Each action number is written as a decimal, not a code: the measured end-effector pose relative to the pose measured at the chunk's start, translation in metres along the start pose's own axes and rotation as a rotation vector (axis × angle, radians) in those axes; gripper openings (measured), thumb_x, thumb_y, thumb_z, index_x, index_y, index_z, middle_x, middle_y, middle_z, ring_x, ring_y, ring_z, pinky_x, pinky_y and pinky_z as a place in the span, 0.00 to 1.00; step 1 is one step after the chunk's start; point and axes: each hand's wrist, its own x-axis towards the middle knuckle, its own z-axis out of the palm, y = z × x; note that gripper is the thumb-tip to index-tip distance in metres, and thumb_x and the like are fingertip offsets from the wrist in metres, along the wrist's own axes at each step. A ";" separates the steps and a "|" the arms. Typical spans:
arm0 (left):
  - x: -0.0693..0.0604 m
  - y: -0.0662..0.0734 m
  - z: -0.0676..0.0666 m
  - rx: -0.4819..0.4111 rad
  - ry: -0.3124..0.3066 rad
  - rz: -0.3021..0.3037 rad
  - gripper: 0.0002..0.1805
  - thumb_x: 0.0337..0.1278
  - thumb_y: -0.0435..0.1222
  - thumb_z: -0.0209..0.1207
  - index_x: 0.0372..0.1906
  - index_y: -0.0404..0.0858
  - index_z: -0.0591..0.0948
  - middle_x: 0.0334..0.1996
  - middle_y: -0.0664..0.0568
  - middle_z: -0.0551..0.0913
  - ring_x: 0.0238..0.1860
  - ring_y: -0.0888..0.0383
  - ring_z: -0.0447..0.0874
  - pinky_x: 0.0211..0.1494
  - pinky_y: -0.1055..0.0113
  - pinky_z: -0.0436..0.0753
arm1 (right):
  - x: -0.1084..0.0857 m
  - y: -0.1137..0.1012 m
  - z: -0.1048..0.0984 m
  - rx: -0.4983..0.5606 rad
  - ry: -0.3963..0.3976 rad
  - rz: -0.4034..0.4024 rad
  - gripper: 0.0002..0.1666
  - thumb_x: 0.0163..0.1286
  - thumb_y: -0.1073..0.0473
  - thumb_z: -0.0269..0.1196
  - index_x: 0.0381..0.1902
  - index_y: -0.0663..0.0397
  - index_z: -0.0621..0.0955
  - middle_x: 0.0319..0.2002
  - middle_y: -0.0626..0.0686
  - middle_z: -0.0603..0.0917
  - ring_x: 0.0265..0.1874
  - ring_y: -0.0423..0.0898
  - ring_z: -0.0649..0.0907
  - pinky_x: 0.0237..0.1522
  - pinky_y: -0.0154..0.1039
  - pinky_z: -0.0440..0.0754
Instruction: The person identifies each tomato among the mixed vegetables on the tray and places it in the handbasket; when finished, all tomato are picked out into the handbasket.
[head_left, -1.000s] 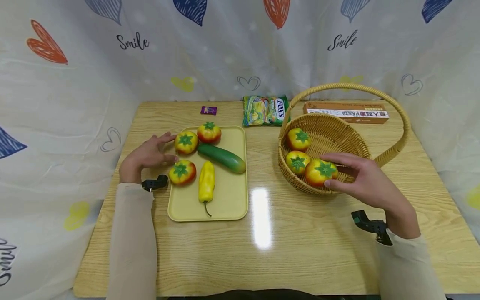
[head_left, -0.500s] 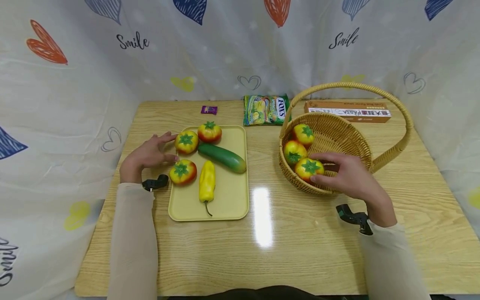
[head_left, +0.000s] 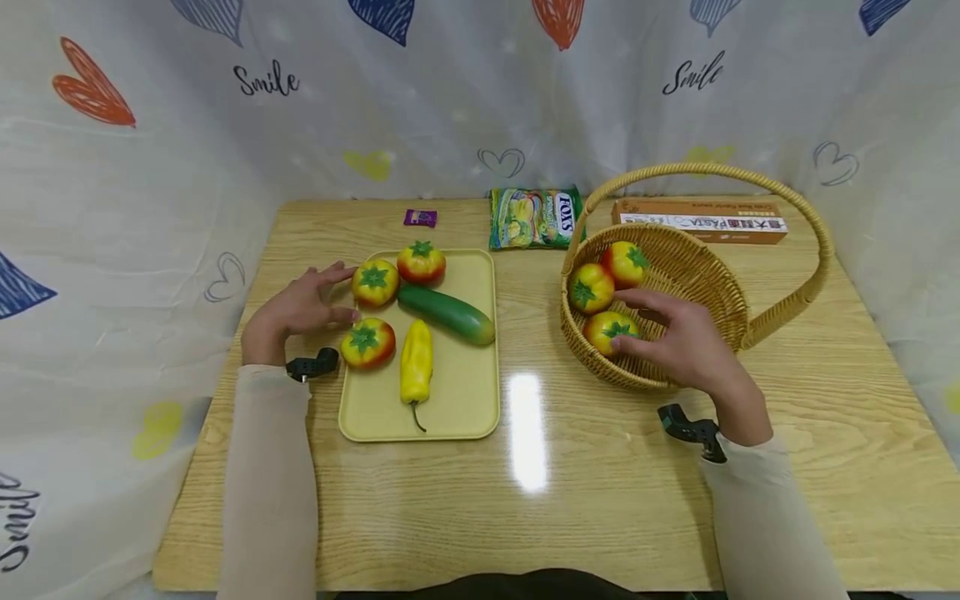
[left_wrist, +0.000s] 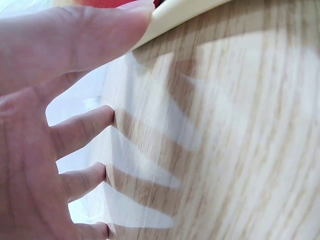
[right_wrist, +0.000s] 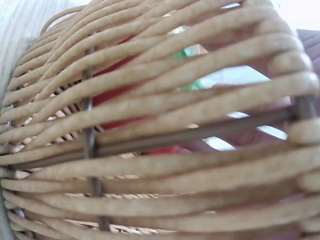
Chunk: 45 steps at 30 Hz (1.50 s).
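In the head view my left hand (head_left: 300, 308) rests at the tray's left edge, fingers spread. Its thumb lies at the rim of the yellow tray (head_left: 457, 417), and the left wrist view shows other fingertips (left_wrist: 102, 116) on the table. Three yellow-red tomatoes, one of them (head_left: 368, 343) near that thumb, sit on the tray with a green cucumber (head_left: 447, 315) and a yellow pepper (head_left: 416, 367). My right hand (head_left: 686, 337) reaches into the wicker basket (head_left: 701, 267), thumb over the front tomato (head_left: 603, 332), index finger near another tomato (head_left: 591, 288). A third tomato (head_left: 626, 264) lies behind.
The basket's tall handle (head_left: 705, 169) arches over it. Behind the basket lies a long pasta box (head_left: 701, 221). A green candy bag (head_left: 534, 218) and a small purple packet (head_left: 420, 217) lie along the back, before a patterned curtain (head_left: 420, 108).
My right hand has moved left and lowered a tomato into the basket's front left. The two tomatoes there have shifted and rolled. The left hand has kept its place.
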 end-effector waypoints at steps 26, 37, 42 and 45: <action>-0.002 -0.001 -0.004 -0.012 0.012 -0.022 0.49 0.71 0.45 0.72 0.88 0.41 0.61 0.91 0.40 0.43 0.88 0.26 0.26 0.84 0.21 0.40 | 0.121 -0.109 0.098 0.331 -0.100 -0.267 0.38 0.71 0.51 0.78 0.76 0.50 0.81 0.74 0.52 0.84 0.71 0.52 0.84 0.77 0.46 0.78; 0.001 0.003 0.000 -0.023 0.015 -0.020 0.48 0.71 0.46 0.72 0.88 0.43 0.62 0.91 0.40 0.45 0.88 0.26 0.26 0.84 0.21 0.40 | 0.189 -0.106 0.141 0.356 -0.133 -0.085 0.39 0.74 0.43 0.75 0.77 0.48 0.79 0.74 0.54 0.83 0.72 0.55 0.83 0.74 0.51 0.81; -0.001 0.005 0.000 -0.023 0.011 -0.022 0.48 0.70 0.46 0.72 0.88 0.42 0.62 0.91 0.40 0.45 0.88 0.26 0.27 0.84 0.21 0.40 | 0.209 -0.101 0.157 0.271 -0.198 -0.082 0.41 0.75 0.43 0.74 0.78 0.54 0.78 0.74 0.57 0.83 0.68 0.53 0.85 0.71 0.48 0.84; -0.002 0.005 0.000 -0.011 0.011 -0.023 0.48 0.71 0.46 0.72 0.88 0.42 0.62 0.91 0.40 0.44 0.88 0.26 0.27 0.84 0.21 0.40 | 0.216 -0.099 0.166 0.232 -0.217 -0.078 0.40 0.76 0.44 0.74 0.77 0.56 0.79 0.72 0.57 0.84 0.64 0.53 0.87 0.68 0.48 0.85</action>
